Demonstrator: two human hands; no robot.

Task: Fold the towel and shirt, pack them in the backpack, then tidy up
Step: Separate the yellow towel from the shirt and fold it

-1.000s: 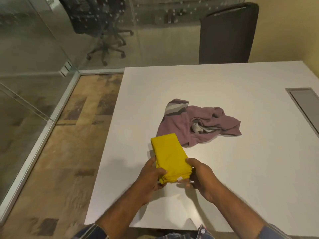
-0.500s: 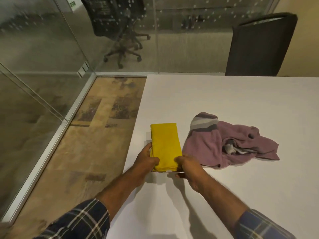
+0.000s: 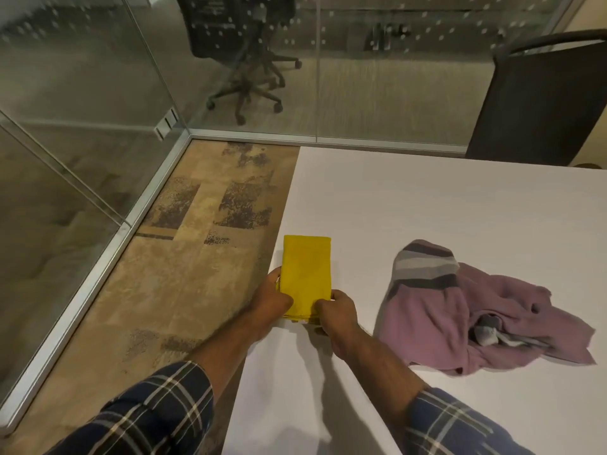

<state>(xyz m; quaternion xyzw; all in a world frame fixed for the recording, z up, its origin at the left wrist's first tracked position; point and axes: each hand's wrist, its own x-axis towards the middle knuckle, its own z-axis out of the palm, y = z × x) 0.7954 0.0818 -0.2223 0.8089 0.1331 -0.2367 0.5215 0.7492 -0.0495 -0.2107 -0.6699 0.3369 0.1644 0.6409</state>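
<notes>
A folded yellow towel (image 3: 307, 272) lies at the left edge of the white table (image 3: 427, 205). My left hand (image 3: 271, 295) grips its near left side, thumb on top. My right hand (image 3: 336, 311) pinches its near right corner. A crumpled mauve shirt (image 3: 460, 310) with grey and dark stripes lies unfolded on the table to the right of the towel, apart from both hands. No backpack is in view.
Patterned carpet floor (image 3: 184, 257) lies left of the table, bounded by glass walls (image 3: 82, 93). A dark chair (image 3: 538, 103) stands at the table's far right. An office chair (image 3: 243, 54) is behind the glass.
Both hands have carried the folded towel leftward, away from the shirt, to the table's left edge. The view has swung left.
</notes>
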